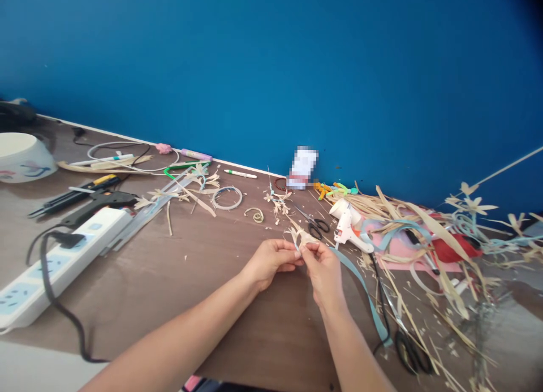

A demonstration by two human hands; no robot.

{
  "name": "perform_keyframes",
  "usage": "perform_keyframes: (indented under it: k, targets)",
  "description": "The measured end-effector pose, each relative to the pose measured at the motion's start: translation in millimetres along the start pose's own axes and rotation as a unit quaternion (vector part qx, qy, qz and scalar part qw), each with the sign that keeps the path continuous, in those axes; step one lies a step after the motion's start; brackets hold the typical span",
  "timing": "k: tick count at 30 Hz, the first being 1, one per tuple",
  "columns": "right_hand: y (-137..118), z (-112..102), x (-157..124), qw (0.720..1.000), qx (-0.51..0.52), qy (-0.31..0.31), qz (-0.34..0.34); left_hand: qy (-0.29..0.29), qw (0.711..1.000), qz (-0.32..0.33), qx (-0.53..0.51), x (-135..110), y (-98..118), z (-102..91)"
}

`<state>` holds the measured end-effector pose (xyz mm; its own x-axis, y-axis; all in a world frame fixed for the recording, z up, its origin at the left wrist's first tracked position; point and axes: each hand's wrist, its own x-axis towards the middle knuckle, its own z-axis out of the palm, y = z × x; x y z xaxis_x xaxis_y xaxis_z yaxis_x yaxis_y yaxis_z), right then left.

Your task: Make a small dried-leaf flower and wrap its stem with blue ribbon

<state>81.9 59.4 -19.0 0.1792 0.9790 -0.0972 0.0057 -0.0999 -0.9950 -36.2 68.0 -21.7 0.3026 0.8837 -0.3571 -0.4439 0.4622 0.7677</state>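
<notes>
My left hand and my right hand meet over the table, their fingertips pinched together. Between them is a small flower of pale dried-leaf strips, its petals pointing away from me. A bit of light blue shows at its base, mostly hidden by the fingers. From behind my right hand a light blue ribbon trails down across the table. Just beyond the hands lie small black-handled scissors. A white glue gun rests to the right of them.
On the left are a white power strip, a black glue gun and a white bowl. Dried strips pile up at right, near larger scissors. A tape ring lies mid-table; a blue wall stands behind.
</notes>
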Motion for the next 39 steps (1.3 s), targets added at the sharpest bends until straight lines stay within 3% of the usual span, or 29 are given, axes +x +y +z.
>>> perform_keyframes:
  k: [13, 20, 27, 30, 34, 39]
  targets:
    - [5.6, 2.9, -1.9, 0.999, 0.029, 0.019, -0.016, 0.0, 1.0, 0.019, 0.004, 0.4, -2.6, 0.5]
    - [8.9, 2.4, -4.0, 0.998, 0.042, -0.006, -0.056, 0.005, 0.999, 0.033, 0.015, 0.1, -3.7, 0.6]
    - [-9.7, -15.4, -6.0, 0.982, -0.141, 0.03, -0.122, -0.006, 0.999, 0.044, 0.014, -0.2, -1.9, -0.9]
    - [-19.1, -20.9, -2.3, 0.979, -0.166, -0.018, -0.121, -0.011, 0.999, 0.037, 0.017, -0.8, -0.5, -1.4]
    - [-22.6, -19.2, 2.2, 0.981, -0.159, -0.107, -0.042, -0.017, 0.999, 0.031, 0.024, -1.2, 0.8, -1.2]
    - [-18.0, -18.7, 6.2, 0.974, -0.178, -0.117, -0.074, -0.002, 0.999, 0.036, 0.036, -0.5, 0.7, -0.3]
